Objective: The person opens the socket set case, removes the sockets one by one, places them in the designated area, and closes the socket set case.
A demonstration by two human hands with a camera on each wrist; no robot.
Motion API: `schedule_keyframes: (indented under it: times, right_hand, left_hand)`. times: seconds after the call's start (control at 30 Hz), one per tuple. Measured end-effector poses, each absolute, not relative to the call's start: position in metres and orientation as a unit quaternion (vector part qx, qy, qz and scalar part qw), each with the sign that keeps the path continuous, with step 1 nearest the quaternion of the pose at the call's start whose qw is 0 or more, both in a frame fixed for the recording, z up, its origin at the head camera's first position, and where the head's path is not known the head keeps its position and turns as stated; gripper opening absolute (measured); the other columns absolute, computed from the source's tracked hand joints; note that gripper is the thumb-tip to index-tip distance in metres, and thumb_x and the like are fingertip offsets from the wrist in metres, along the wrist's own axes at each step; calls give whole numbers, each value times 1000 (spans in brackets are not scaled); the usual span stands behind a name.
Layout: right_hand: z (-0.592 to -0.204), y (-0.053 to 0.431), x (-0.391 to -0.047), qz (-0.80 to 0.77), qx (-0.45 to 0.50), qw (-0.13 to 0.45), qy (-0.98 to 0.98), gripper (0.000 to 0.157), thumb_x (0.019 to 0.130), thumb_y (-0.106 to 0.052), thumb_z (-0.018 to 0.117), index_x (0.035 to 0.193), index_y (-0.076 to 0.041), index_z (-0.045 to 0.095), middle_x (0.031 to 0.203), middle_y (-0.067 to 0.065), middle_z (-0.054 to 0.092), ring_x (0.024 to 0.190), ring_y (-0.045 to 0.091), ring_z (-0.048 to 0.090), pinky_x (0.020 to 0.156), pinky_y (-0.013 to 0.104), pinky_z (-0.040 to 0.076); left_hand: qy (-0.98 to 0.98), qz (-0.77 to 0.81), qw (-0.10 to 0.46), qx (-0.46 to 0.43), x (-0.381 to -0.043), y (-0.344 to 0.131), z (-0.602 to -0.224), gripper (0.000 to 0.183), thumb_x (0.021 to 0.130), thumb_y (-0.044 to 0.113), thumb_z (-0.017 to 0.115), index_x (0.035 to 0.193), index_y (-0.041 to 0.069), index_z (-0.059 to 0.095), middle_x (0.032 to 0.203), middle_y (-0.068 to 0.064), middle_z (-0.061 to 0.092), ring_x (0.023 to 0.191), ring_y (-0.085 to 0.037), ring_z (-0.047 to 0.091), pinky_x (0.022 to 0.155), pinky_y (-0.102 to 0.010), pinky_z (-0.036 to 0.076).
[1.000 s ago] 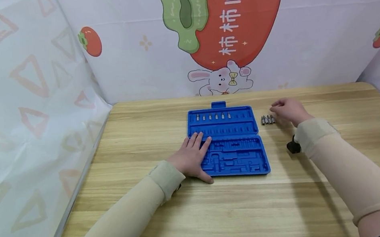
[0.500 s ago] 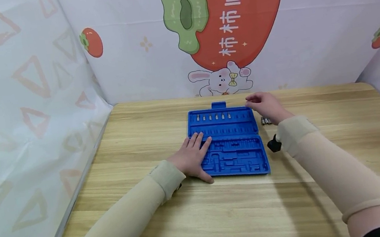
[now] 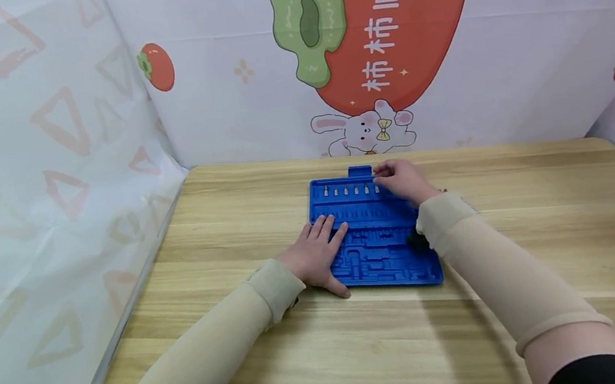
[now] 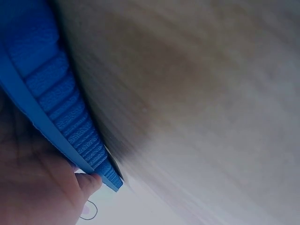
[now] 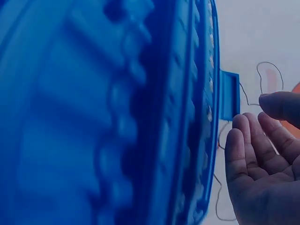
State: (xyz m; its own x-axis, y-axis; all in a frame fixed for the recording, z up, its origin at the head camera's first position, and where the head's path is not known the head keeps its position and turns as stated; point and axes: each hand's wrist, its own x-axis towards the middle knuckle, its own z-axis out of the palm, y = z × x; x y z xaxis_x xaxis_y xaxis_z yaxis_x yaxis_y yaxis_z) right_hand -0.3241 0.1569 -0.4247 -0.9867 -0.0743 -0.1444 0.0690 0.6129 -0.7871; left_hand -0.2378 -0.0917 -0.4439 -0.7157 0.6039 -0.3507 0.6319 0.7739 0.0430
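Note:
A blue plastic bit case (image 3: 346, 213) lies unfolded on the table. Several metal screwdriver bits (image 3: 345, 190) stand in a row in its far half. With fingers spread, my left hand (image 3: 313, 258) rests on the case's left edge; in the left wrist view its palm (image 4: 42, 183) lies against the blue rim. My right hand (image 3: 405, 182) is over the far half, just right of the row. Its thumb and fingertips are drawn together on what seems a small screwdriver bit, mostly hidden. In the right wrist view the thumb (image 5: 281, 107) sits close to the fingers.
The case's near half (image 3: 383, 266) has moulded recesses. Its latch tab (image 3: 360, 171) sticks out at the back. The loose bits right of the case are mostly hidden by my right wrist. A printed cloth (image 3: 237, 110) stands behind the wooden table (image 3: 365, 348).
My right hand has moved left from beside the loose bits to the far half of the case, near the end of the bit row. My left hand has stayed on the case.

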Motion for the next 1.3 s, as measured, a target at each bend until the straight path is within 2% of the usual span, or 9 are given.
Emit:
schedule_keyframes:
  times: [0.17, 0.37, 0.57, 1.03, 1.3]
  right_hand:
    - [-431, 149, -326, -426, 5, 87, 901, 35, 105, -14, 60, 135, 5, 60, 131, 23, 61, 117, 36, 57, 106, 49, 46]
    - [-431, 145, -327, -405, 17, 88, 910, 36, 105, -13, 59, 135, 7, 59, 134, 25, 60, 121, 37, 56, 107, 50, 46]
    - [-430, 143, -328, -396, 25, 106, 912, 34, 105, -13, 58, 133, 6, 60, 134, 23, 59, 118, 37, 55, 108, 50, 45]
    - [-434, 147, -333, -416, 46, 121, 900, 38, 106, -13, 53, 139, 6, 57, 139, 23, 55, 121, 35, 51, 110, 50, 42]
    - [-432, 145, -338, -452, 99, 130, 877, 40, 105, -17, 56, 139, 3, 60, 128, 17, 59, 108, 28, 55, 97, 42, 48]
  left_hand:
    - [924, -38, 175, 337, -238, -90, -445, 134, 75, 81, 71, 168, 14, 2, 172, -18, 0, 157, -37, -1, 125, -51, 6]
    - [925, -38, 172, 336, -238, -90, -446, 134, 74, 81, 72, 168, 14, 3, 172, -18, 0, 157, -37, 0, 125, -51, 6]
    - [925, -34, 176, 335, -239, -90, -448, 135, 74, 81, 72, 168, 14, 2, 172, -18, -1, 157, -37, -1, 124, -52, 5]
    - [925, -36, 175, 335, -239, -91, -446, 134, 75, 81, 72, 168, 14, 2, 172, -19, -1, 157, -37, -1, 124, -52, 5]
    - [926, -35, 178, 332, -240, -90, -446, 135, 74, 79, 74, 168, 13, 2, 172, -18, -1, 157, -37, -1, 125, -51, 5]
